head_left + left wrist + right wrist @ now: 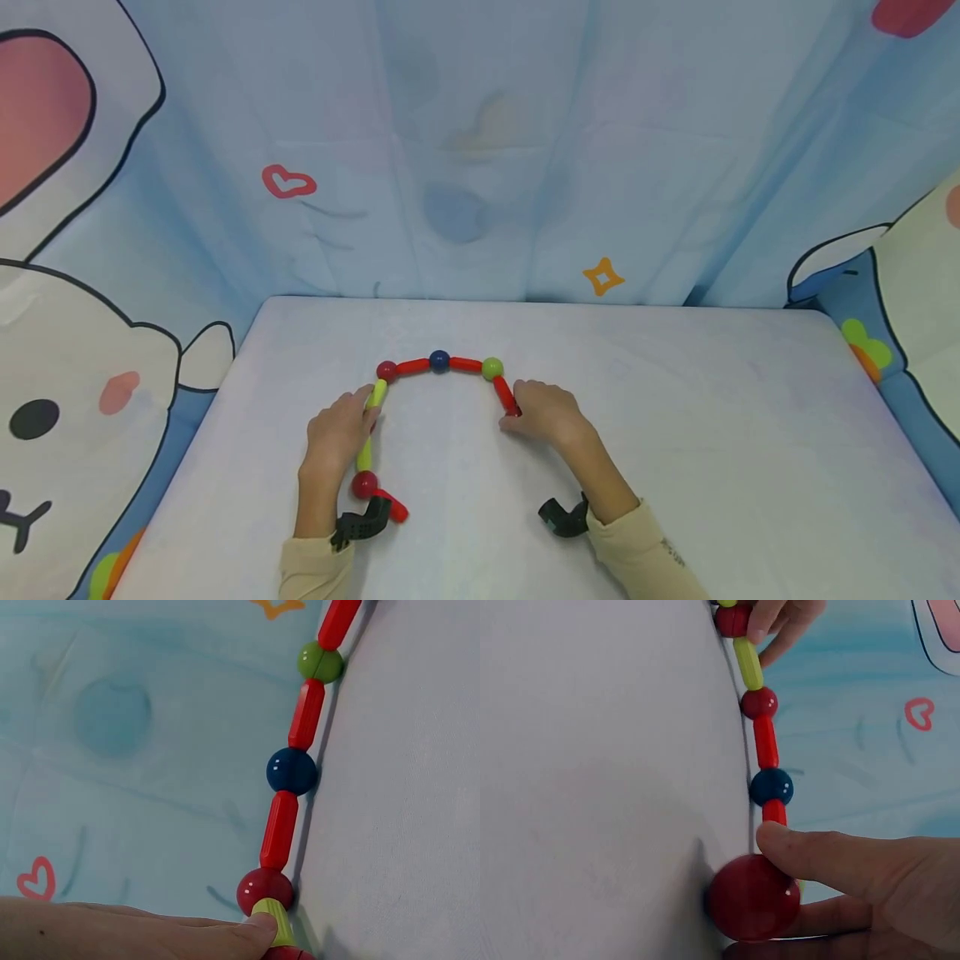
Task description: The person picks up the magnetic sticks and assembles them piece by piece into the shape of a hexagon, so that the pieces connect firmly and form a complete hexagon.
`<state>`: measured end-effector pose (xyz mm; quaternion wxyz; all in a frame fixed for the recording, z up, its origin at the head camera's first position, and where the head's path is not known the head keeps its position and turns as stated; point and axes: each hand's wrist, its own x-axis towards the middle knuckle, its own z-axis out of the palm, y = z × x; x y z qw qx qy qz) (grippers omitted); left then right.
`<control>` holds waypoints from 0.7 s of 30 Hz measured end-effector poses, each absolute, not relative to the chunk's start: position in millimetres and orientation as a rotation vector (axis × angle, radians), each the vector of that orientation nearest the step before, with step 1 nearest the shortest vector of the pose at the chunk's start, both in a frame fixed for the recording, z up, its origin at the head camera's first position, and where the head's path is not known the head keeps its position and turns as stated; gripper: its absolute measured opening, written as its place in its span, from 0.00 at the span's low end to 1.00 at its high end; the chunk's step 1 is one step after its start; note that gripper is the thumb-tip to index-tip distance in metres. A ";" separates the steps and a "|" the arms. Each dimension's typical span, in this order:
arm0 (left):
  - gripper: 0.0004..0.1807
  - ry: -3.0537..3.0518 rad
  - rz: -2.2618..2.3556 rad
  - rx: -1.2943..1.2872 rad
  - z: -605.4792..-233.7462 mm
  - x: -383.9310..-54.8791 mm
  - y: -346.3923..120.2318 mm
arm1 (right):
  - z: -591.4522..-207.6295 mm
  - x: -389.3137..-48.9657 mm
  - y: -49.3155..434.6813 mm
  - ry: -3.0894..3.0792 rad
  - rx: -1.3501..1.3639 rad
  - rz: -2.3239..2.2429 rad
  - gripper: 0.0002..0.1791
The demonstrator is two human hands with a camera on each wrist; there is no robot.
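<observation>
A chain of coloured rods and balls arches over the white table. My left hand [339, 429] pinches a red ball [733, 620] on the chain's left side, between two yellow-green rods [748, 663]. Below it come another red ball [364, 484] and a slanting red rod [400, 510]. Across the top run a red ball [265, 891], a blue ball [292, 771] and a green ball [320, 662], joined by red rods [280, 830]. At the right end, my right hand [551, 412] holds a red ball [754, 898] between thumb and fingers, next to a red rod [506, 396].
The white tabletop [712, 433] stretches away to the right of the chain. A light-blue printed curtain [480, 150] hangs behind its far edge. Black wrist cameras [564, 518] sit at both cuffs, the left one partly covering the lower red rod.
</observation>
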<state>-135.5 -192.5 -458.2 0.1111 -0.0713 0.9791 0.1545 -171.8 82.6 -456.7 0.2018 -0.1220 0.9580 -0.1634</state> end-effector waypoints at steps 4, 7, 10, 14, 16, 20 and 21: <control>0.29 2.879 0.455 -0.204 -458.4 -135.7 -193.2 | -450.0 -163.2 74.0 2.630 -0.368 -0.384 0.17; 0.29 2.880 0.462 -0.202 -458.4 -135.5 -193.5 | -446.3 -154.7 65.1 2.611 -0.404 -0.333 0.18; 0.29 2.878 0.475 -0.200 -459.3 -134.9 -193.8 | -445.0 -145.2 54.9 2.610 -0.459 -0.303 0.20; 0.29 2.877 0.519 -0.209 -461.4 -134.9 -193.2 | -443.6 -136.9 47.2 2.575 -0.554 -0.332 0.20; 0.29 2.878 0.564 -0.218 -462.6 -135.6 -192.1 | -441.2 -137.2 49.2 2.532 -0.581 -0.393 0.18; 0.28 2.876 0.685 -0.221 -466.5 -137.8 -187.8 | -434.7 -145.7 61.0 2.494 -0.583 -0.582 0.13; 0.28 2.869 0.721 -0.218 -467.5 -138.2 -186.5 | -433.5 -148.6 64.2 2.510 -0.580 -0.623 0.13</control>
